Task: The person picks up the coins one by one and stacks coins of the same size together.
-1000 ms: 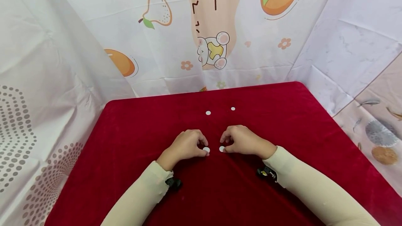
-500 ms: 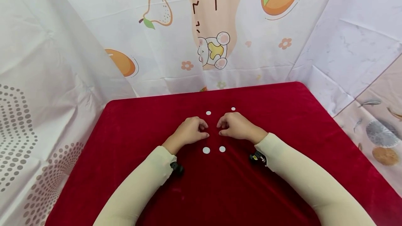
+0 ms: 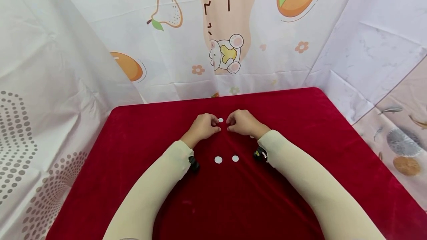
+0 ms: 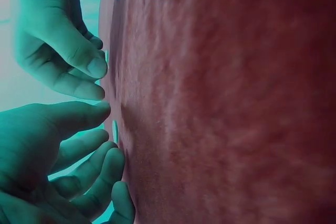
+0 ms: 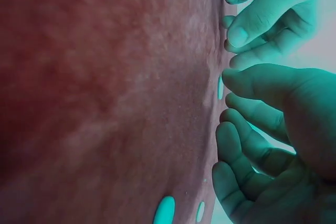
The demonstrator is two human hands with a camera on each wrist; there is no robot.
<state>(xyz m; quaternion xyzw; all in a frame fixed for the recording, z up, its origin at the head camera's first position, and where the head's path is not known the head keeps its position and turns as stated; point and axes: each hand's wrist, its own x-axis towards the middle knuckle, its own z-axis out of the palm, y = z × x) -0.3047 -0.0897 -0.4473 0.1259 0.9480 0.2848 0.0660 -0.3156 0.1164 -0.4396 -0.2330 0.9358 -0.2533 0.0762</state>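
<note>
My left hand [image 3: 203, 126] is over the middle of the red cloth, thumb and fingers bent toward each other with a gap and nothing held. Its fingertips are right at a small white disc [image 3: 221, 120]. Across from it my right hand [image 3: 245, 122] has loosely bent fingers and holds nothing; its thumb [image 5: 236, 81] overlaps a disc [image 5: 220, 87] in the right wrist view. Nearer to me lie two more white discs, a left one [image 3: 218, 160] and a right one [image 3: 235, 158]. Another disc [image 3: 251, 136] peeks out from under my right wrist.
The red cloth [image 3: 140, 180] covers a table whose far edge meets a white printed curtain [image 3: 160, 55]. More curtain hangs at both sides. A small dark camera [image 3: 194, 163] sits at my left cuff, and another [image 3: 259, 154] at my right cuff.
Both hands have left the two near discs and moved forward to the far disc. The near discs lie uncovered; the far right disc is now hidden by my right hand.
</note>
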